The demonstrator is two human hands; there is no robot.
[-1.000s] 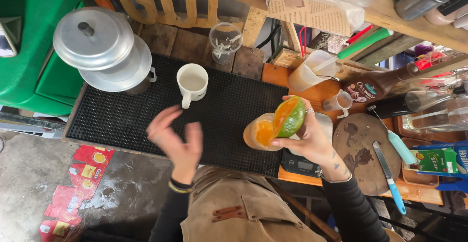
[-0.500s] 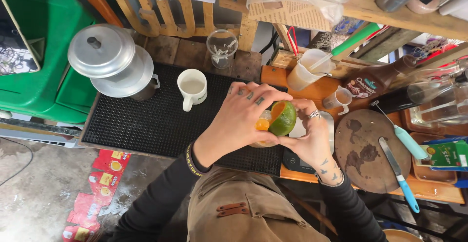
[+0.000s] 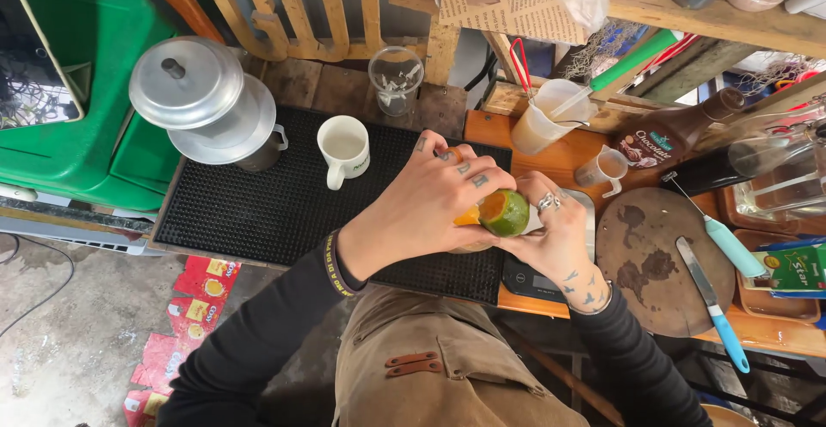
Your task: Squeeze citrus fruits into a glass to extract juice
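Progress: citrus half (image 3: 502, 212) cut, orange flesh showing, held over black mat (image 3: 258, 212) at counter middle | left hand (image 3: 430, 208) clamped over it | right hand (image 3: 555, 242) cupping from right | squeezing looks underway; juice amount hidden | white mug (image 3: 343, 148) far-left, untouched

Your clearest room is the black ribbed mat (image 3: 258, 212) to your left, bare between the white mug (image 3: 343, 147) and its near edge. To the right, the round wooden board (image 3: 662, 259), 2 blue-handled knives (image 3: 710, 302) and a small measuring cup (image 3: 602, 167) crowd the way.
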